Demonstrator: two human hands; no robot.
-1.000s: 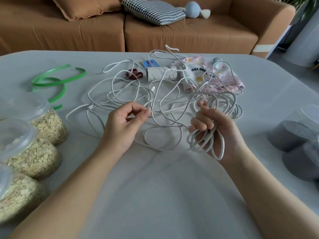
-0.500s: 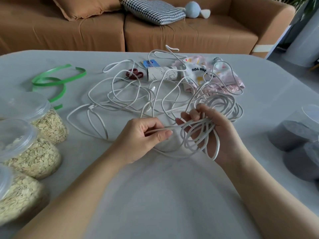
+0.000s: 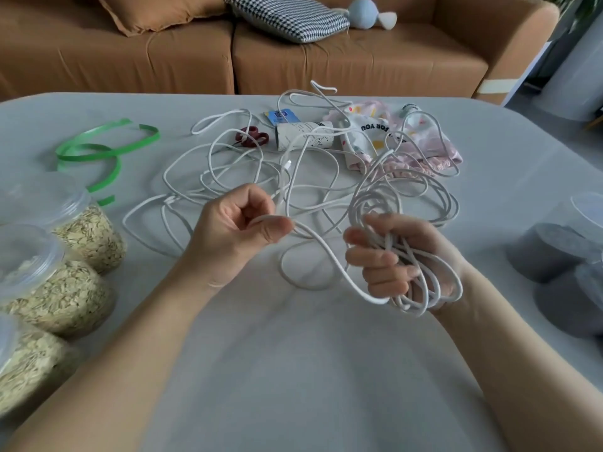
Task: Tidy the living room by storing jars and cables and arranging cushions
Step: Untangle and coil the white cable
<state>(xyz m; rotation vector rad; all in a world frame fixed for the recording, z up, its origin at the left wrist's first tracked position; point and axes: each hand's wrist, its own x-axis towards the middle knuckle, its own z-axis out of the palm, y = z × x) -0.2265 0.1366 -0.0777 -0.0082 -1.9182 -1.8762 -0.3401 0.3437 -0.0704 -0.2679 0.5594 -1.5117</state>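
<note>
Head view. Sofa [image 3: 359, 63], behind the white cable [image 3: 293, 177], carries a tan cushion [image 3: 156, 9] and a houndstooth cushion [image 3: 287, 16]. The grey worktop [image 3: 293, 370] bears the white cable as a loose tangle. Oat-filled jars [image 3: 65, 291] stand left of the white cable, dark grey jars [image 3: 548, 249] to its right. At its near edge the right hand [image 3: 398, 262] is closed round a bundle of gathered loops. The left hand [image 3: 235, 230], just beside, pinches the free strand between thumb and forefinger.

Step in hand, as judged: coiling the white cable for storage. To do it well — match each new turn to the loops already held, let the strand slide through the pinch to shed twist, and lift rather than drag, so the tangle does not knot.
</note>
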